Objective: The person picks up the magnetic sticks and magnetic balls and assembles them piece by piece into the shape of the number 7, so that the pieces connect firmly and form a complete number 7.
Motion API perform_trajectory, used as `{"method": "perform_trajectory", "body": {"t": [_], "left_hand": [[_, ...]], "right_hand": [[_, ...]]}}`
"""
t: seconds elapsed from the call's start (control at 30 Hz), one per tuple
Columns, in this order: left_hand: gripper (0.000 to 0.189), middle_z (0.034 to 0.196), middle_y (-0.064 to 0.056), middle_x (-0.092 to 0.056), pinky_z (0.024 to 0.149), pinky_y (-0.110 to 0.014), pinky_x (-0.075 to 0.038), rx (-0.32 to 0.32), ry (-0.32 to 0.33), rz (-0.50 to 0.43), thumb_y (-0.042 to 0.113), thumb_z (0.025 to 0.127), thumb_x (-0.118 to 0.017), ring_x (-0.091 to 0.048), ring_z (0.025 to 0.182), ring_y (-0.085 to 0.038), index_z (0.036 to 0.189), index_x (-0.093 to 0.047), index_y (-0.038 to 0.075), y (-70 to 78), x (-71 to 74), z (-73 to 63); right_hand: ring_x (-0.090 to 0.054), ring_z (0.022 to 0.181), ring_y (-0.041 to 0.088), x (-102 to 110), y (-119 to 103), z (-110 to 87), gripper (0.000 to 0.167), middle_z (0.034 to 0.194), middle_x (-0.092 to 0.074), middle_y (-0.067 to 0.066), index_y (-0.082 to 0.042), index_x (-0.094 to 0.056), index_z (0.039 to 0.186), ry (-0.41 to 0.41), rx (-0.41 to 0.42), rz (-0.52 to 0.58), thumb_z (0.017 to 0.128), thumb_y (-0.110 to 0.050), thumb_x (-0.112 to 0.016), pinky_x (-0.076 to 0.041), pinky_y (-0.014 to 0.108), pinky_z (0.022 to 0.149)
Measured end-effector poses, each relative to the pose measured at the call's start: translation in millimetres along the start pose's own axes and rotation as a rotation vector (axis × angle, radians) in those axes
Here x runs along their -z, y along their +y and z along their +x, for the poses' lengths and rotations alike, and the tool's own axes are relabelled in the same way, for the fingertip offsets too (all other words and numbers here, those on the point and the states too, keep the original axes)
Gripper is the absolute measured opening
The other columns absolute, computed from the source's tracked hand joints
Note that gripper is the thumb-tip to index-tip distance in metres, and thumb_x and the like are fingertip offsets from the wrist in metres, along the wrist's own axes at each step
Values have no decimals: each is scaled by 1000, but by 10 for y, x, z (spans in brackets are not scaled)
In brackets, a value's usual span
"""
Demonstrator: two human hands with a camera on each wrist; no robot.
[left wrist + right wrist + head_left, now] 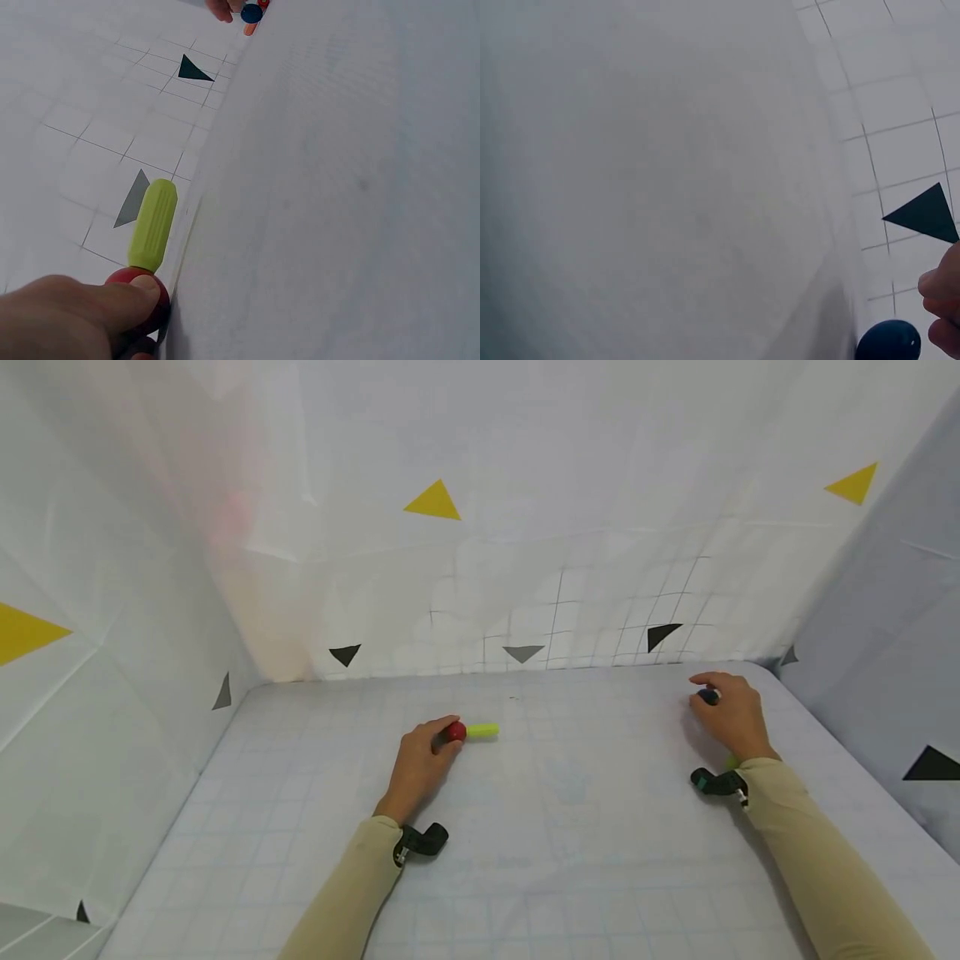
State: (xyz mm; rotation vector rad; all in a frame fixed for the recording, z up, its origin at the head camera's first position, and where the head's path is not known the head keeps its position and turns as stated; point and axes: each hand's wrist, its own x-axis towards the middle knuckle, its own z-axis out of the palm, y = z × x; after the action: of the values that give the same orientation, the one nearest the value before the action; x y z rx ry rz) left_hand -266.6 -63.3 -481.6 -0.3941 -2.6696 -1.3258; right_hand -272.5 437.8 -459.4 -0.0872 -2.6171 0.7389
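Note:
My left hand [426, 764] is at the middle left of the table, thumb and fingers curved round a red ball [457, 732] with a short lime-green handle [482, 730]. In the left wrist view my thumb presses on the red ball [150, 300], and the ribbed handle [154, 225] points away from it. Part of a dark piece shows under the hand. At the far right, my right hand [731, 714] curls round a dark blue ball [708, 696]. A small orange piece [250, 30] shows beside that ball. A bit of lime green [732, 762] peeks out below the right wrist.
The white gridded table sheet [555, 827] meets a back wall [600, 460] and side walls of white sheeting. Yellow and black triangle markers dot the walls. Dark wrist cameras [423, 840] stick out from both sleeves.

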Motion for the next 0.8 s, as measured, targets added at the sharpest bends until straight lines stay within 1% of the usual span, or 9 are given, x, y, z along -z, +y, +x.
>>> {"method": "perform_trajectory", "body": {"t": [0.13,0.27,0.4,0.63,0.73,0.8], "left_hand": [[45,134,-9,-66,96,-42,-50,3,0,-1,15,97,-77,-58,109,-23,140,-68,16,-3,1,-2],[44,132,-9,-67,93,-41,-49,3,-3,-1,15,97,-77,-57,104,-24,140,-68,16,-2,7,-4],[44,133,-10,-66,97,-42,-49,-3,-1,-8,14,97,-77,-58,108,-23,140,-68,15,5,12,-2],[43,131,-11,-67,94,-42,-48,-23,0,-7,15,97,-76,-59,108,-23,139,-68,14,-21,0,15],[43,131,-11,-68,94,-42,-48,-28,4,-8,15,97,-77,-59,108,-23,139,-68,13,-32,-1,15],[44,131,-11,-68,94,-42,-49,-35,7,-6,15,96,-77,-59,107,-23,139,-68,13,-37,-1,15]], "right_hand": [[-50,119,53,8,70,27,36,128,-58,37,7,-64,131,-21,-13,-19,97,-7,-65,-40,69,95],[-51,118,52,5,127,55,37,130,-58,36,7,-64,131,-35,-20,-33,97,-8,-65,-41,69,95],[-48,121,54,3,159,82,38,132,-57,35,6,-63,132,-68,-38,-47,98,-9,-66,-38,70,98],[-44,125,58,-4,207,115,40,133,-55,38,8,-62,133,-120,-61,-66,96,-7,-69,-36,73,100],[-43,127,59,-16,228,133,40,138,-53,38,8,-62,133,-129,-74,-71,96,-6,-69,-35,73,102],[-41,129,59,-27,241,145,41,143,-51,36,8,-61,133,-135,-93,-79,96,-7,-69,-33,73,104]]}}
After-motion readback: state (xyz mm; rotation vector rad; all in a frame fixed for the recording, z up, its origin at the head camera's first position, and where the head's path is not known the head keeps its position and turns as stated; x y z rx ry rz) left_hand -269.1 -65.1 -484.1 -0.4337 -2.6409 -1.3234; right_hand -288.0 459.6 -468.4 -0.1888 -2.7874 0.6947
